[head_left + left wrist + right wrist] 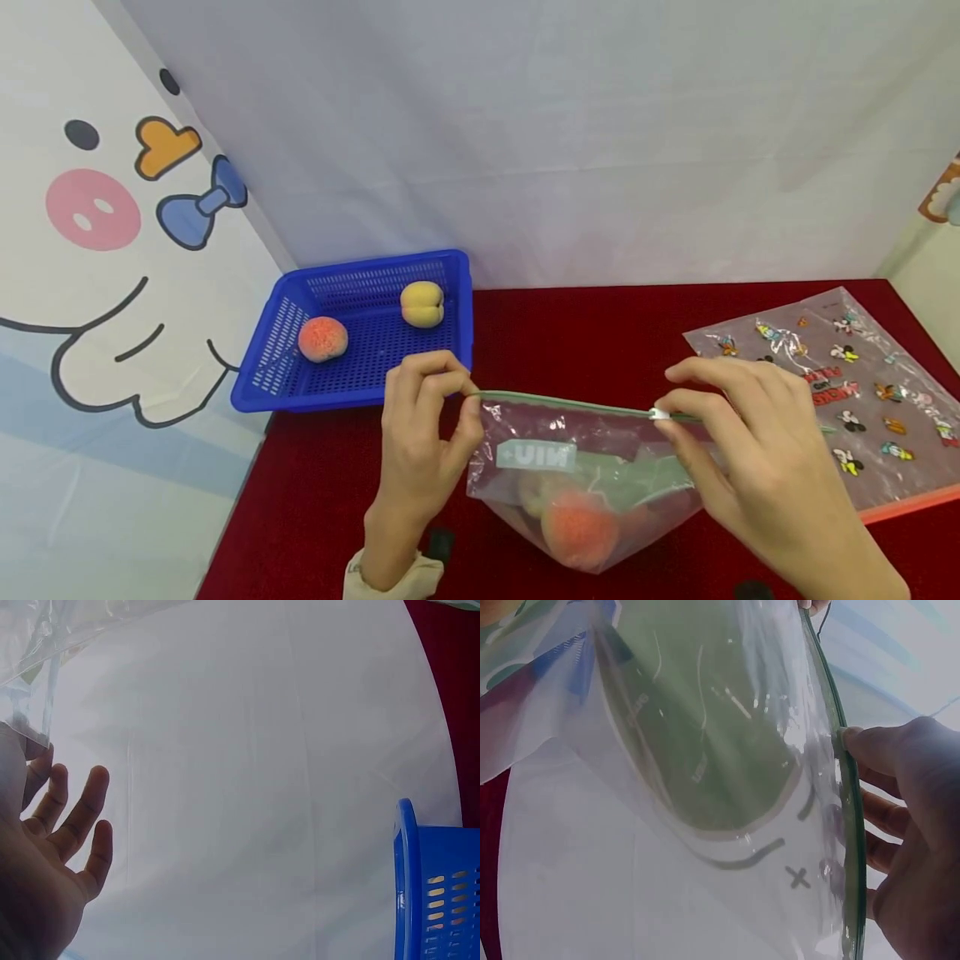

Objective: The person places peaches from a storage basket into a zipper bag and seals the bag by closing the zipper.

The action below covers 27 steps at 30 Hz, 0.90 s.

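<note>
A clear zipper bag (517,479) with a green zip edge hangs between both hands, with peach-like fruit (580,529) inside it, one pinkish-orange and one paler. My left hand (423,425) pinches the bag's top left corner between thumb and fingers. In the left wrist view that hand (64,832) shows its other fingers spread loosely. My right hand (757,450) pinches the white zip slider (659,413) on the green edge, right of the middle. From the right wrist view, the thumb of the right hand (907,795) presses at the green zip strip (850,795).
A blue plastic basket (360,342) stands behind the left hand, holding a pinkish-orange peach (323,339) and a yellow peach (422,304). At right, a second clear bag (873,400) printed with cartoon figures lies flat on the red cloth (570,333). A white curtain (562,150) hangs behind.
</note>
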Each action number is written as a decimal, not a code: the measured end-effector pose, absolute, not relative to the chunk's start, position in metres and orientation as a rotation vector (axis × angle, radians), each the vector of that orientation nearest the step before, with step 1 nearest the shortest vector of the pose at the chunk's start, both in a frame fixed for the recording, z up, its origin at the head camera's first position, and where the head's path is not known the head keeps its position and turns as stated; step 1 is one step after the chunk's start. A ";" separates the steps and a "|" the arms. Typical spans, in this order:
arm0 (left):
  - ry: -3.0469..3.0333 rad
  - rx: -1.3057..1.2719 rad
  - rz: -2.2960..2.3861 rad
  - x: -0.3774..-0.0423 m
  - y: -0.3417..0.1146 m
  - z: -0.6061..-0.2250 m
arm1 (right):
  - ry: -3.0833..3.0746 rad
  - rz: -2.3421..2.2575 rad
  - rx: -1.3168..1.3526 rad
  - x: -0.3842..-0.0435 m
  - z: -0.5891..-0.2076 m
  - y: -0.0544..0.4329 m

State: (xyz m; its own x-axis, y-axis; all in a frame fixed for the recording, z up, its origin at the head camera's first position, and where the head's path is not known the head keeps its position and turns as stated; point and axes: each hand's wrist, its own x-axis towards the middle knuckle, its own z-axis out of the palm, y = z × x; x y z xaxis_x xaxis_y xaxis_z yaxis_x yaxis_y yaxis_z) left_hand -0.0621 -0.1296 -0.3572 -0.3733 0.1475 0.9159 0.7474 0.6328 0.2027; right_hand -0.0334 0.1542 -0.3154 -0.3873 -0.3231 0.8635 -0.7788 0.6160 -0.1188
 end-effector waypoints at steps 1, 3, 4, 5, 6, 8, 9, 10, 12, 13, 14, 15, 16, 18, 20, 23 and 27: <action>-1.874 -0.711 -0.767 -0.062 -0.130 -0.357 | -1.969 0.660 0.869 -0.033 -0.315 0.155; -1.873 -0.711 -0.769 -0.062 -0.131 -0.357 | -1.961 0.659 0.867 -0.033 -0.316 0.155; -1.874 -0.711 -0.770 -0.062 -0.131 -0.357 | -1.955 0.659 0.865 -0.034 -0.316 0.155; -1.874 -0.710 -0.771 -0.062 -0.131 -0.358 | -1.951 0.659 0.864 -0.034 -0.316 0.155; -1.875 -0.709 -0.772 -0.062 -0.131 -0.358 | -1.947 0.659 0.863 -0.034 -0.316 0.156; -1.877 -0.705 -0.774 -0.062 -0.132 -0.358 | -1.947 0.662 0.861 -0.034 -0.316 0.156; -1.878 -0.701 -0.775 -0.062 -0.132 -0.358 | -1.947 0.662 0.861 -0.034 -0.316 0.157; -1.880 -0.699 -0.777 -0.062 -0.132 -0.358 | -1.947 0.663 0.861 -0.034 -0.316 0.157; -1.882 -0.694 -0.778 -0.061 -0.133 -0.358 | -1.949 0.666 0.860 -0.034 -0.316 0.158; -1.882 -0.692 -0.777 -0.061 -0.134 -0.358 | -1.954 0.666 0.859 -0.034 -0.316 0.159; -1.883 -0.691 -0.778 -0.061 -0.134 -0.358 | -1.958 0.665 0.858 -0.034 -0.316 0.159; -1.883 -0.690 -0.779 -0.061 -0.134 -0.359 | -1.964 0.662 0.856 -0.033 -0.316 0.160; -1.883 -0.689 -0.779 -0.061 -0.135 -0.359 | -1.970 0.661 0.853 -0.033 -0.316 0.161; -1.882 -0.689 -0.779 -0.061 -0.135 -0.359 | -1.982 0.656 0.851 -0.033 -0.316 0.162; -1.880 -0.690 -0.780 -0.061 -0.136 -0.359 | -1.987 0.654 0.849 -0.033 -0.316 0.164; -1.879 -0.691 -0.776 -0.061 -0.136 -0.360 | -1.978 0.658 0.848 -0.033 -0.316 0.165; -1.880 -0.687 -0.773 -0.060 -0.138 -0.360 | -1.956 0.663 0.846 -0.034 -0.317 0.166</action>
